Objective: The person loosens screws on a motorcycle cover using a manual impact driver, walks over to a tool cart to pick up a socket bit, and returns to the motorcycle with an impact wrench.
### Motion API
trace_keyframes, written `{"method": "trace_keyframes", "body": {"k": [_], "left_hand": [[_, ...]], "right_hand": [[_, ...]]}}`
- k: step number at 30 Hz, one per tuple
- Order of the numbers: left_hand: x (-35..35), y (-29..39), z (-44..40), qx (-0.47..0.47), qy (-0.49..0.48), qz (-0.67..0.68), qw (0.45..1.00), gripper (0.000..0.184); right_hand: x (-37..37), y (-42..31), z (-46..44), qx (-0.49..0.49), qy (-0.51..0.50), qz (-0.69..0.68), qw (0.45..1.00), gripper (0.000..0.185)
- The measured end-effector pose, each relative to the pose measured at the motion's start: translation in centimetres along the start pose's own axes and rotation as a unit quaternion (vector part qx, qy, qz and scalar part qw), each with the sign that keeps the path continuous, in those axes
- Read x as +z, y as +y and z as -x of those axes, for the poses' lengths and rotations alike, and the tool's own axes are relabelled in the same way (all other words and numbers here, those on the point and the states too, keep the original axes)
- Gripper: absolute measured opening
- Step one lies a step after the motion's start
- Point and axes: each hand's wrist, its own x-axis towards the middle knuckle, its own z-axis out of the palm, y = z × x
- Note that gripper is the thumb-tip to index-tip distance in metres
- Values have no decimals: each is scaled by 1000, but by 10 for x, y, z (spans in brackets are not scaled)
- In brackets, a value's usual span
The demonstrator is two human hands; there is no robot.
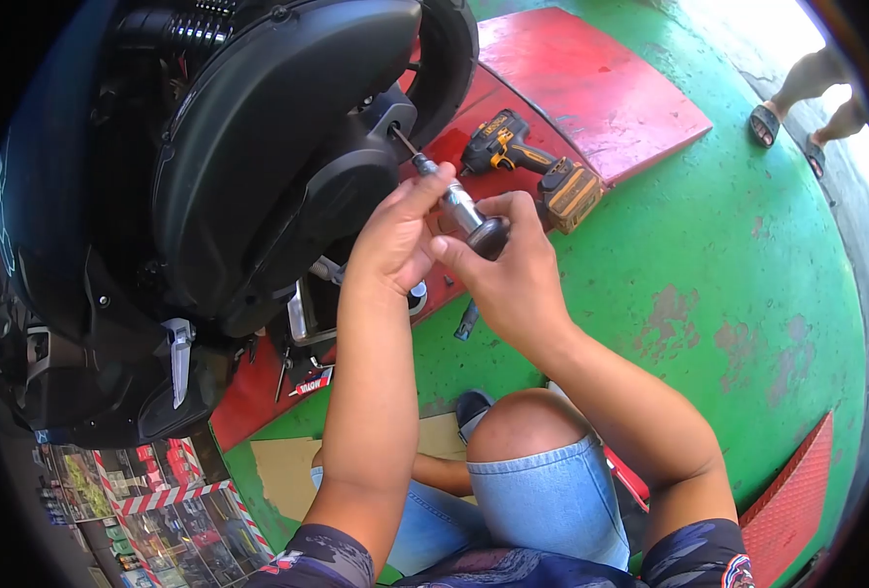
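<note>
A ratchet wrench (490, 236) with a chrome socket extension (462, 208) and a thin bit (404, 141) points into a hole in the black scooter cover (391, 116). My left hand (401, 227) is closed around the chrome shaft, with the thumb along its top. My right hand (518, 265) grips the dark round head between thumb and fingers. What looks like the handle's end shows below my right hand; its middle is hidden. The scooter's large black side housing (268, 137) lies left of both hands.
A yellow-and-black cordless impact driver (513, 145) with its battery lies on the red lift platform (591, 78). A red-and-white tube (312, 380) lies near the stand. Cardboard (278, 475) covers some green floor (640, 265). A person's sandalled feet (765, 124) stand upper right; a display case (175, 510) is lower left.
</note>
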Motion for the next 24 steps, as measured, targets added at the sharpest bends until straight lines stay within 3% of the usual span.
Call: {"method": "trace_keyframes", "body": {"k": [2, 4, 7, 8, 9, 10, 11, 15, 17, 18, 19, 20, 22, 24], "left_hand": [[-5, -1, 0, 5, 22, -61, 998, 31], [-4, -2, -2, 27, -1, -26, 999, 27], [0, 3, 2, 14, -24, 49, 998, 22], [-2, 4, 1, 15, -24, 50, 998, 22], [-7, 4, -2, -8, -42, 111, 993, 25], [-9, 4, -6, -30, -60, 171, 983, 30], [-9, 1, -9, -21, -60, 186, 980, 33], [-7, 0, -8, -22, -79, 207, 975, 29], [5, 9, -1, -36, -39, 105, 993, 23], [3, 7, -3, -36, -39, 104, 993, 23], [1, 4, -5, -21, 6, 32, 999, 25], [0, 2, -7, -4, 51, -40, 998, 28], [-1, -1, -9, -1, 75, -53, 996, 32], [-1, -2, -10, -5, 36, 43, 998, 30]], "right_hand": [[2, 11, 0, -231, 60, 130, 962, 46], [-1, 14, -3, -268, 37, 136, 953, 47], [4, 22, -8, -173, 34, -127, 976, 45], [2, 21, -10, -173, 34, -126, 976, 45], [-3, 18, -11, 19, -29, -253, 967, 46], [-8, 17, -13, 209, -90, -366, 902, 51], [-17, 21, -16, 286, -223, -388, 847, 60], [-7, 10, -12, 299, -251, -423, 818, 55], [2, 2, -8, 193, -76, -231, 951, 48], [2, 4, -4, 193, -76, -232, 950, 48], [3, 9, -1, 22, -4, -65, 998, 45], [3, 15, 0, -152, 67, 106, 980, 44], [5, 25, -3, -207, 74, 127, 967, 46], [6, 28, 0, -260, 57, 52, 962, 43]]}}
